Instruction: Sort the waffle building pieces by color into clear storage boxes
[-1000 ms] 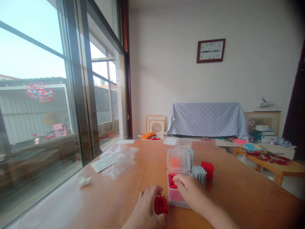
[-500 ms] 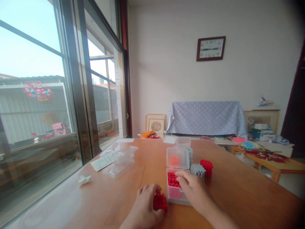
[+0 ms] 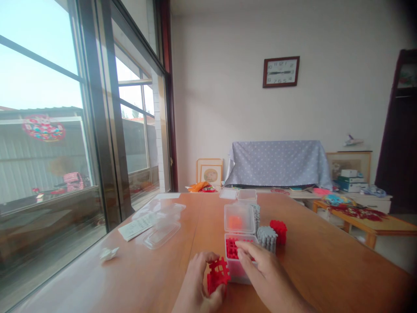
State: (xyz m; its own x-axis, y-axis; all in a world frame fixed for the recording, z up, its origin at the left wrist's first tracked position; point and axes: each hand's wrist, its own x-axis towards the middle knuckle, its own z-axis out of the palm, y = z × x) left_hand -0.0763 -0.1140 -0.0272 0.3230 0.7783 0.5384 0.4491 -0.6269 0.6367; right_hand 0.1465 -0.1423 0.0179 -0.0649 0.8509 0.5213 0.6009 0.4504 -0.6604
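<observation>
My left hand is closed around red interlocking plastic pieces with notched edges and square holes. One piece leans apart from the others at the top, so light shows through its openings. Just to the right stands a clear plastic box packed with more red notched pieces. Over its right side rests my right hand, thumb and forefinger close together at the red pieces. Anything between those fingertips is hidden. A translucent lid sits behind the box, with something orange-red showing through it.
Behind my right hand stand a grey stack of notched pieces and a red stack. At the left of the wooden table lie clear lids, a printed paper and a crumpled tissue. Another clear box stands farther back.
The red pieces in my left hand have tilted and one has come apart from the rest at the top. My right hand stays at the box. The whole view has shifted slightly.
</observation>
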